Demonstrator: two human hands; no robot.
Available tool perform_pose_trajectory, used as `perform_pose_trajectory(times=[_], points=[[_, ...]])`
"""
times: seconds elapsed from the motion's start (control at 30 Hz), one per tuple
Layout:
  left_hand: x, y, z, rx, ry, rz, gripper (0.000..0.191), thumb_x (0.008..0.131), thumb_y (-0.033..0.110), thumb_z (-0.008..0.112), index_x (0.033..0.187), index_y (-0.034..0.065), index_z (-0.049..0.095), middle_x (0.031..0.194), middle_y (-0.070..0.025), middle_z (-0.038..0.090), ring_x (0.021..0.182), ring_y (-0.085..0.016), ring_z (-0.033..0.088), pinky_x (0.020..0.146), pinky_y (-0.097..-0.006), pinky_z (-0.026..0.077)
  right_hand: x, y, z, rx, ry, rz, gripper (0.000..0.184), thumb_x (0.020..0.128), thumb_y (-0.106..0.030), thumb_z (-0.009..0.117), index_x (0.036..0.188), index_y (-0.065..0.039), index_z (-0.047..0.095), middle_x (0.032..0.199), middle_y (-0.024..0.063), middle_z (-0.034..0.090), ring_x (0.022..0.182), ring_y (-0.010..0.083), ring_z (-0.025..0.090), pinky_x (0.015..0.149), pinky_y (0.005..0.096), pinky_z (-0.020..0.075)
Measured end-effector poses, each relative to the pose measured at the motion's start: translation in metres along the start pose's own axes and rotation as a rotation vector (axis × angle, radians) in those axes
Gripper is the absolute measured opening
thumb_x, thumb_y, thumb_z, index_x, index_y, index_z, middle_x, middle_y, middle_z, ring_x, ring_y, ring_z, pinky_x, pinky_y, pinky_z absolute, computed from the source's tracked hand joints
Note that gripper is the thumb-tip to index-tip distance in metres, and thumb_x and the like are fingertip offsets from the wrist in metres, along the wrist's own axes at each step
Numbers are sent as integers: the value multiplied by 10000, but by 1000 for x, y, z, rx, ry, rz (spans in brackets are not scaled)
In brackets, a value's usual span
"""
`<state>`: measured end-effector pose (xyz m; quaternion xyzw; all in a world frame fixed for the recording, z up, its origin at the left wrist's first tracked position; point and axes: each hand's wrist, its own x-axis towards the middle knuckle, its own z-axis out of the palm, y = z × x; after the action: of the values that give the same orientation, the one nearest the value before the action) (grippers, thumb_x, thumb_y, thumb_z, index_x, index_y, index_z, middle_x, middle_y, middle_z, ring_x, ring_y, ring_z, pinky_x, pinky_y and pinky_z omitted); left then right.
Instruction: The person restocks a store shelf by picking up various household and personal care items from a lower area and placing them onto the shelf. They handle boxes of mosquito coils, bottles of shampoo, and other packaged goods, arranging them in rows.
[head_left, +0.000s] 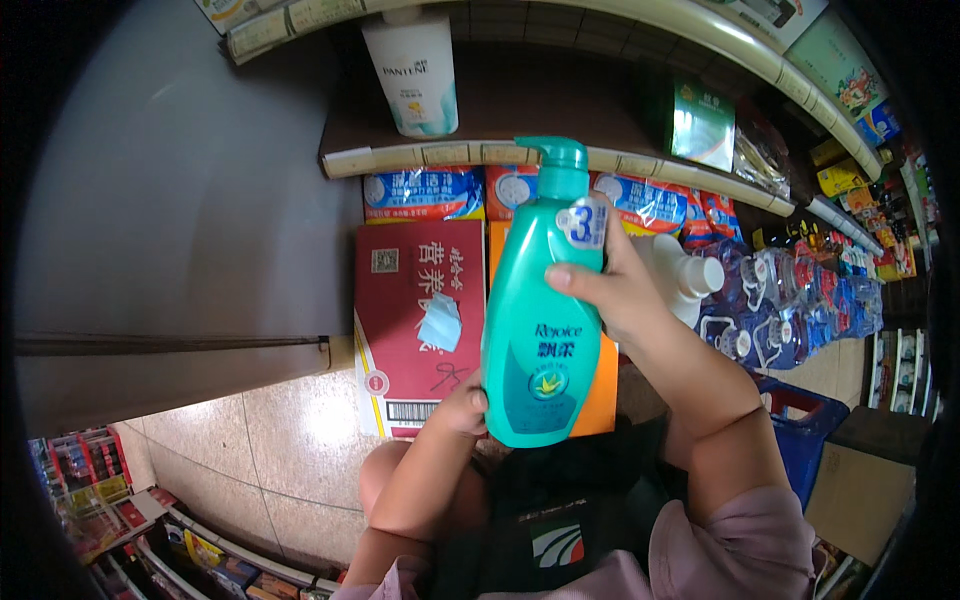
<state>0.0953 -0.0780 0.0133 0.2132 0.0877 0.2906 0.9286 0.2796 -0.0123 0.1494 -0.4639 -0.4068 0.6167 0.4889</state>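
A green Rejoice pump bottle (544, 315), slightly tilted with its pump head up, is held in front of me. My right hand (611, 281) grips its upper right side, thumb across the front. Low on the left side, my left hand (466, 405) holds the bottle; most of its fingers are hidden behind it. Beneath lie a red carton (409, 300) with a crumpled light-blue paper (441, 322) on it, and an orange box (604, 390) partly covered by the bottle. Just right of my right hand is a white bottle (679, 277) with a white cap.
A white Pantene bottle (420, 82) and a green box (703, 124) stand on the dark shelf (547, 97). Blue-and-red bags (424, 193) sit below its edge. Several large handled jugs (772, 300) and a blue crate (799, 427) are at right. A grey panel (187, 202) borders the left.
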Motion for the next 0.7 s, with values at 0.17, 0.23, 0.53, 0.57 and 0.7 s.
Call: perform_pose_trajectory(times=[0.17, 0.23, 0.53, 0.57, 0.7], points=[[2, 10, 38, -85, 20, -21, 1078, 635, 449, 774, 1408, -9, 178, 1378, -217, 347, 1242, -359, 403, 994, -458, 379, -3, 34, -18, 228, -37, 69, 999, 641, -400, 785, 1390, -73, 212, 1209, 151, 495, 1068, 275, 552, 866, 393, 501], [6, 10, 44, 365, 143, 108, 1077, 647, 386, 772, 1410, -26, 135, 1379, -229, 333, 1251, -367, 387, 994, -430, 375, 5, 57, -34, 344, -161, 59, 1088, 588, -573, 772, 1389, -72, 232, 1224, 169, 494, 1087, 312, 552, 843, 411, 523], [15, 7, 63, 1494, 582, 265, 1165, 620, 240, 791, 1415, -41, -12, 1272, -279, 369, 1171, -344, 451, 937, -389, 397, 7, 70, -42, 458, -363, -43, 1206, 491, -628, 785, 1393, -47, 235, 1223, 230, 496, 1146, 345, 508, 937, 457, 451], [14, 9, 59, 1370, 544, 247, 1167, 616, 238, 792, 1416, -42, -10, 1275, -272, 371, 1177, -342, 448, 943, -385, 393, 6, 71, -47, 405, -414, -74, 1182, 501, -588, 799, 1391, -48, 240, 1219, 227, 500, 1144, 345, 509, 941, 461, 446], [16, 14, 44, 1076, 383, 235, 1169, 600, 243, 801, 1418, -44, 16, 1288, -251, 376, 1199, -335, 432, 978, -381, 367, -9, 69, -57, 130, -378, -62, 1051, 549, -388, 809, 1383, -63, 259, 1197, 214, 516, 1138, 329, 512, 940, 462, 442]])
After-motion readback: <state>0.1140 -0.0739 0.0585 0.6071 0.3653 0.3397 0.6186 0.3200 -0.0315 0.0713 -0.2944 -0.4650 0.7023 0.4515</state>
